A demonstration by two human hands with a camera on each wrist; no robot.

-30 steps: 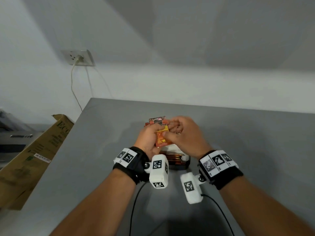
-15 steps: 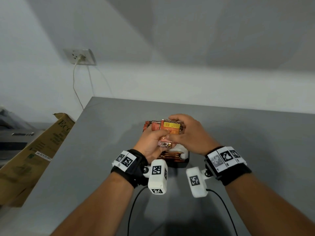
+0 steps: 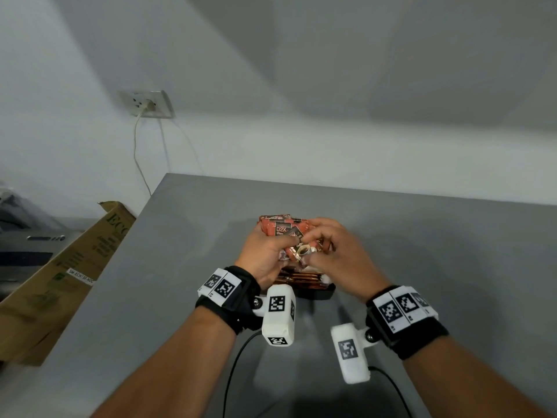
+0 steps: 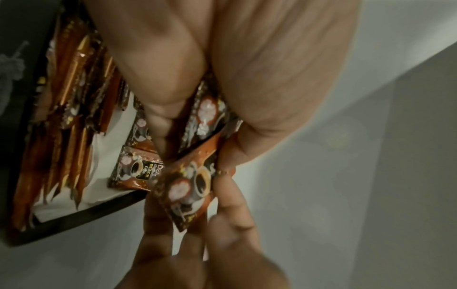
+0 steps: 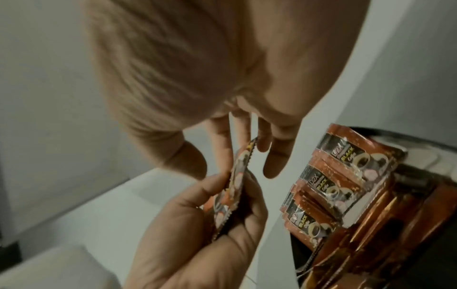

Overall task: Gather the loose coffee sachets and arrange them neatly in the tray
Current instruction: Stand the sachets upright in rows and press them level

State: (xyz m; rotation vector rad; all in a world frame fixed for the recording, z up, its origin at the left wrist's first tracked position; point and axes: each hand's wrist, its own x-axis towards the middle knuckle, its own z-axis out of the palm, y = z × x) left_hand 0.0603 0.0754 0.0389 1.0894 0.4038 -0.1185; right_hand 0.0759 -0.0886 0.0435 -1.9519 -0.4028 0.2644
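We are mid-gather: both hands meet just above the tray (image 3: pixel 313 295), squaring up a small bundle of coffee sachets (image 3: pixel 283 230). Our left hand (image 3: pixel 265 254) has its fingers curled round the bundle, and the wrist views show a sachet (image 4: pixel 190 187) pinched edge-on between its thumb and fingers. Our right hand (image 3: pixel 337 251) nips the same packet at its top edge with thumb and fingertips (image 5: pixel 222 148), the other fingers loosely spread.

The tray sits on the grey tabletop (image 3: pixel 452 267) right under the hands. It already holds a row of long orange stick packs (image 4: pixel 71 117) along one side and a few square sachets laid overlapping (image 5: pixel 346 176) on its white liner — so part of the job looks done.

Next, we judge, the held packets want aligning face-to-face, then lowering flat beside the ones already laid, without knocking those out of line.

Off the tabletop's left edge stands a cardboard box (image 3: pixel 60 282), and a wall socket (image 3: pixel 147 104) with a plugged cord (image 3: pixel 137 152) sits behind. Neither is in our way; only our own wrist cameras crowd the near side of the tray.
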